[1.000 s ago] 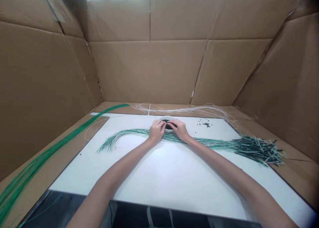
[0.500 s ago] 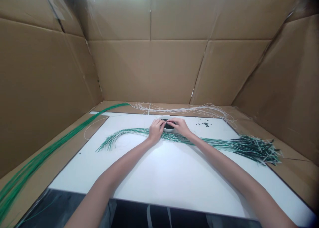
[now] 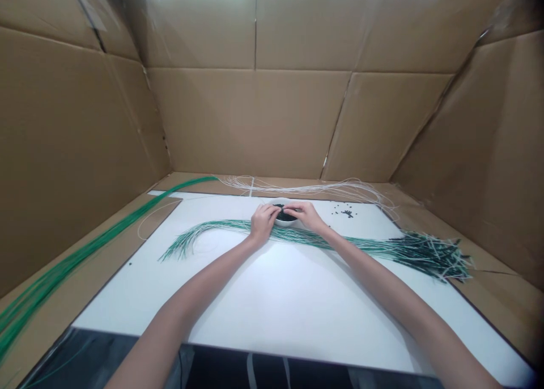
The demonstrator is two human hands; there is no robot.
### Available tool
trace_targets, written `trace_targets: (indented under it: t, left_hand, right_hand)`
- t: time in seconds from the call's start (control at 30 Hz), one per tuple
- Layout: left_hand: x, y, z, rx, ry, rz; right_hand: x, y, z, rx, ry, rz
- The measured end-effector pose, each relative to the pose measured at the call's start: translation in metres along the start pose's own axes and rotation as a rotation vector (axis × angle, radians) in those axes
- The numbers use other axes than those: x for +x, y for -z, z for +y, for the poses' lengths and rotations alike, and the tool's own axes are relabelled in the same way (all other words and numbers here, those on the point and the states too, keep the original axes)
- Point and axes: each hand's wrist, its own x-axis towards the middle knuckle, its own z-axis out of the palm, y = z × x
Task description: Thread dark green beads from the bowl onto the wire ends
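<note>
From where I'm standing, a person is working with two bare hands above a small white bowl, which is sitting near the far edge of a white board. Small dark pieces are filling the bowl's bottom. The left hand is hovering at the bowl's left side, thumb and fingers curling inward in a pinch; the right hand is mirroring it from the other side. Their fingertips are almost meeting over the pieces, but the grip is looking too small for me to tell how tightly either hand is closing or what it is holding.

A long bundle of green and white strands is stretching across the board just in front of the bowl, passing below the wrists. Its left end is curving toward the person, while its dark, bushy tips are lying over to the right. Loose dark bits are lying scattered right of the bowl, and one lone speck is resting near the board's left edge.

Another green bundle is sweeping along the left, and thin white strands are looping behind the board. Plain brown cardboard walls are enclosing everything, creases and seams showing on their faces.
</note>
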Motion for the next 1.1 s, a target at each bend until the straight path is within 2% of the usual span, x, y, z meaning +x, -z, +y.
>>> trace_targets:
  t: [0.27, 0.53, 0.63, 0.9, 1.0, 1.1]
  left_hand:
    - [-0.0004, -0.0021, 0.0008, -0.053, -0.039, 0.02]
    - [0.0012, 0.0002, 0.0026, -0.078, -0.02, -0.063]
    - [0.0013, -0.0005, 0.0021, -0.096, 0.013, -0.052]
    - [-0.0006, -0.0002, 0.0044, -0.15, 0.056, -0.05]
    - [-0.0001, 0.0009, 0.0056, -0.149, 0.049, -0.064]
    - [0.0003, 0.0014, 0.0054, -0.109, 0.089, -0.028]
  right_hand:
    - [0.0001, -0.005, 0.0012, -0.044, -0.045, 0.1]
    - [-0.0005, 0.0008, -0.0039, -0.023, 0.011, 0.034]
    - [-0.0004, 0.0018, -0.0048, -0.03, 0.015, 0.018]
    - [0.0007, 0.0039, -0.004, 0.014, -0.032, 0.029]
    - [0.0006, 0.0025, -0.0018, 0.054, -0.088, 0.079]
    - [0.0005, 0.0011, 0.0009, 0.115, -0.142, 0.116]
